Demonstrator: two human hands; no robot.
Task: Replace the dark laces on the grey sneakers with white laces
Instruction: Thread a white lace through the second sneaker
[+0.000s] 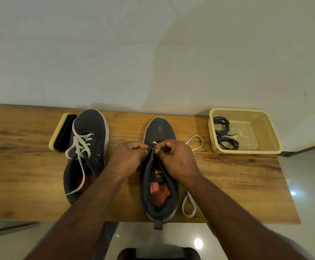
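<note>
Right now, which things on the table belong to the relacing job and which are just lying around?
In the job:
- right sneaker, both hands at its lowest eyelets: left hand, right hand
- white lace being threaded
- left sneaker, already white-laced
- dark laces in the basket

Lying about:
- shoe brush beside the left sneaker

- My left hand [129, 156] and right hand [175, 158] cover the eyelets of the centre sneaker [159, 171], so how the white lace [194, 142] threads there can't be told.
- The tongue label's print is too small to read.
- My forearms are cut off at the frame's bottom edge.
- The brush [62, 131] is partly hidden behind the left sneaker [87, 147].
</note>
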